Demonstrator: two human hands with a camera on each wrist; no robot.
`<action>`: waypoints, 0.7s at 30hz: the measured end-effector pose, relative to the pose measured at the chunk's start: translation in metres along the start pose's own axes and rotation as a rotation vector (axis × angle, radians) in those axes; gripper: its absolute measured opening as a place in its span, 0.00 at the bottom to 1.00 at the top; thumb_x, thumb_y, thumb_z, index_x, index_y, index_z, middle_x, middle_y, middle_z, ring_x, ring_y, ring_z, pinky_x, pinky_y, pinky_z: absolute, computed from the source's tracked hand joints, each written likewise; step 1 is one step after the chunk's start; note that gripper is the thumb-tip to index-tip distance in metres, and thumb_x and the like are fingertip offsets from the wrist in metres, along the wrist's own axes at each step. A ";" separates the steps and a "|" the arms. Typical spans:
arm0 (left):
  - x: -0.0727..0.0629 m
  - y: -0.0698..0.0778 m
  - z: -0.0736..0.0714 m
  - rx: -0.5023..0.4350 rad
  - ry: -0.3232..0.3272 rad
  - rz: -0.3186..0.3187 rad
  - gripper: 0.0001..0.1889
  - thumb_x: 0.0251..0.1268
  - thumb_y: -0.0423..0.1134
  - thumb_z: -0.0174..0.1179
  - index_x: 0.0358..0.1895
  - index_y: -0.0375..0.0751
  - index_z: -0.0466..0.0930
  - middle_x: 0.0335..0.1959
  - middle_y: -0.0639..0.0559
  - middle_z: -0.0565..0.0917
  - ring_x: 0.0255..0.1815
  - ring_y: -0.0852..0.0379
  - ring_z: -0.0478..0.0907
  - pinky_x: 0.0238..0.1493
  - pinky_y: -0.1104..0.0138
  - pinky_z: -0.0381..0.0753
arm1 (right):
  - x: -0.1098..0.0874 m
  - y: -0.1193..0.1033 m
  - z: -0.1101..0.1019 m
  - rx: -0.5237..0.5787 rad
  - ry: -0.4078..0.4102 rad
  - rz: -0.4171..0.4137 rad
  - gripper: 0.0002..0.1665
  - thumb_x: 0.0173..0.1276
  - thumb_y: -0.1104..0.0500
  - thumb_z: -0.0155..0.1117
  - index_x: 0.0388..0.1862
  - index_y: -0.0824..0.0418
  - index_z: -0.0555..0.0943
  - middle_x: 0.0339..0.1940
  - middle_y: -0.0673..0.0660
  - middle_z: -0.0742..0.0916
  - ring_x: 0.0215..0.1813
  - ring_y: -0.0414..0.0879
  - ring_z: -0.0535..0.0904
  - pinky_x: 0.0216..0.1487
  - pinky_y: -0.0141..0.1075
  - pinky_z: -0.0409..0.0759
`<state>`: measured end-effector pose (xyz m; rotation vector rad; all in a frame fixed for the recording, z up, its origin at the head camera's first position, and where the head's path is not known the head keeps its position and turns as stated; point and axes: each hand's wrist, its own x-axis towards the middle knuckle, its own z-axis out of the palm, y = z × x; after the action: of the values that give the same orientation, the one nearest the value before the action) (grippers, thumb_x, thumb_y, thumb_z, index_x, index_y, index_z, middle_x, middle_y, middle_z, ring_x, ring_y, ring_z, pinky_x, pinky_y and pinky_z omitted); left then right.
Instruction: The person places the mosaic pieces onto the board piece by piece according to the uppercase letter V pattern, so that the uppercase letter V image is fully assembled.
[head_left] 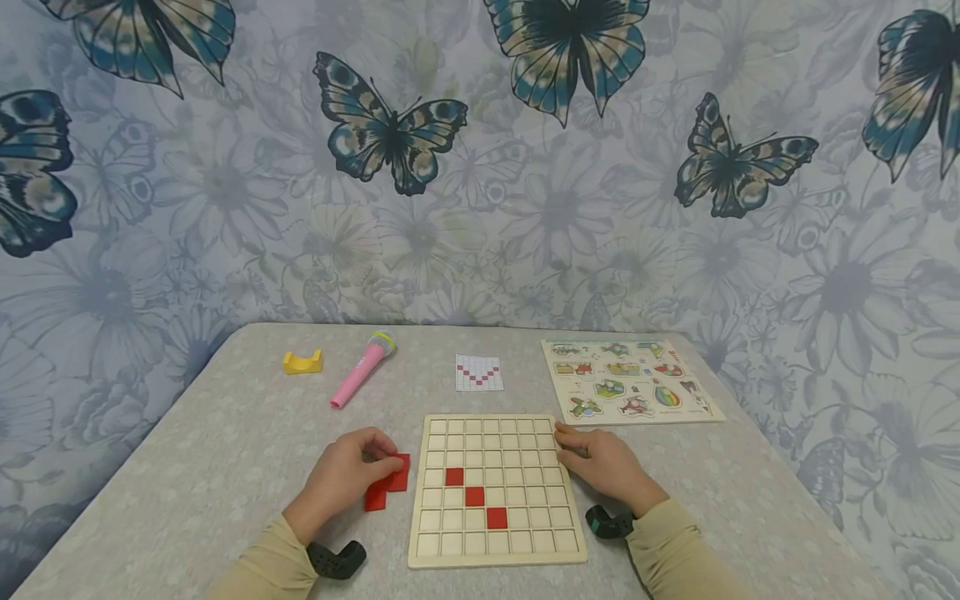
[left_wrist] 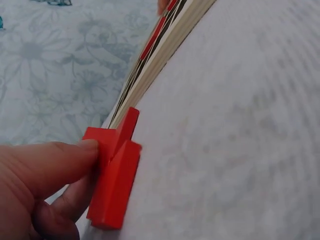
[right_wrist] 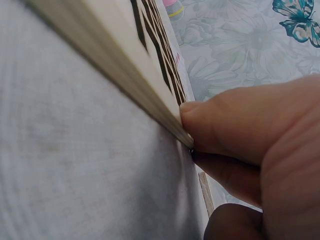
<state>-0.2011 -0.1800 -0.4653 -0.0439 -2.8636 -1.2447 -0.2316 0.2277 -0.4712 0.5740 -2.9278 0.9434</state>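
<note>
To the left of the wooden grid board (head_left: 454,546), my left hand (head_left: 347,471) pinches a flat red square tile (head_left: 402,473) between thumb and curled fingers. Another red tile (head_left: 375,499) shows just below the fingers. In the left wrist view the red tiles (left_wrist: 116,187) overlap one another, with the thumb (left_wrist: 65,162) lying on them. My right hand (head_left: 609,468) rests against the board's right edge, its thumb and forefinger tips touching the rim. Three red tiles (head_left: 475,497) sit in the board's squares, stepping down diagonally to the right.
Behind the board lies a small pattern card (head_left: 480,387) with a V of pinkish squares. A pink toy microphone (head_left: 362,372) and a yellow stand (head_left: 303,362) lie at the back left. A picture puzzle board (head_left: 651,387) lies at the back right, near the patterned wall.
</note>
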 end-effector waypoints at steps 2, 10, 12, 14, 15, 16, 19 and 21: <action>0.001 -0.001 -0.001 -0.043 0.002 -0.013 0.07 0.62 0.43 0.74 0.38 0.49 0.85 0.32 0.57 0.85 0.34 0.60 0.79 0.35 0.66 0.77 | 0.000 0.000 0.000 0.000 -0.005 -0.002 0.24 0.74 0.52 0.67 0.66 0.58 0.81 0.71 0.49 0.79 0.72 0.54 0.76 0.67 0.53 0.75; 0.004 -0.005 -0.003 -0.212 -0.006 -0.048 0.07 0.66 0.40 0.71 0.42 0.44 0.87 0.32 0.53 0.86 0.34 0.58 0.80 0.32 0.68 0.76 | -0.001 -0.002 -0.001 -0.005 -0.017 -0.009 0.25 0.75 0.52 0.66 0.67 0.59 0.81 0.72 0.50 0.79 0.69 0.55 0.78 0.65 0.52 0.77; 0.004 -0.004 -0.003 -0.226 -0.002 -0.056 0.06 0.65 0.40 0.71 0.42 0.43 0.87 0.32 0.53 0.87 0.33 0.58 0.80 0.31 0.68 0.75 | -0.001 -0.003 -0.002 -0.006 -0.015 -0.011 0.25 0.75 0.52 0.66 0.67 0.59 0.81 0.72 0.51 0.79 0.71 0.55 0.77 0.66 0.53 0.76; 0.004 -0.004 -0.003 -0.224 -0.002 -0.064 0.06 0.66 0.40 0.70 0.42 0.43 0.87 0.32 0.54 0.87 0.33 0.58 0.80 0.31 0.68 0.75 | -0.001 -0.003 -0.002 0.000 -0.014 -0.012 0.25 0.75 0.53 0.66 0.67 0.60 0.81 0.72 0.51 0.79 0.71 0.55 0.76 0.66 0.53 0.76; 0.004 -0.003 -0.003 -0.223 -0.002 -0.069 0.07 0.66 0.40 0.70 0.42 0.43 0.87 0.32 0.54 0.87 0.33 0.58 0.80 0.30 0.68 0.75 | -0.001 -0.003 -0.002 -0.001 -0.015 -0.014 0.25 0.75 0.53 0.66 0.67 0.60 0.81 0.72 0.51 0.79 0.71 0.55 0.76 0.66 0.53 0.76; 0.003 -0.002 -0.003 -0.224 0.001 -0.076 0.06 0.66 0.40 0.70 0.42 0.43 0.87 0.32 0.54 0.87 0.33 0.58 0.80 0.30 0.68 0.75 | -0.002 -0.003 -0.002 -0.003 -0.014 -0.019 0.25 0.75 0.53 0.66 0.67 0.60 0.81 0.72 0.52 0.79 0.71 0.56 0.77 0.66 0.53 0.76; 0.003 0.000 -0.003 -0.216 0.002 -0.088 0.07 0.66 0.40 0.70 0.42 0.43 0.88 0.32 0.54 0.87 0.33 0.58 0.80 0.30 0.68 0.75 | -0.001 -0.003 -0.003 -0.001 -0.018 -0.027 0.25 0.75 0.53 0.66 0.67 0.60 0.80 0.72 0.52 0.78 0.68 0.55 0.80 0.64 0.52 0.78; 0.002 0.001 -0.003 -0.211 0.003 -0.089 0.07 0.66 0.41 0.70 0.42 0.43 0.88 0.32 0.54 0.87 0.33 0.58 0.80 0.30 0.68 0.74 | -0.001 -0.003 -0.003 -0.002 -0.019 -0.029 0.25 0.75 0.52 0.65 0.67 0.60 0.80 0.73 0.52 0.78 0.63 0.54 0.83 0.62 0.51 0.79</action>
<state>-0.2034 -0.1817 -0.4621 0.0823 -2.7470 -1.5570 -0.2296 0.2275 -0.4674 0.6265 -2.9280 0.9370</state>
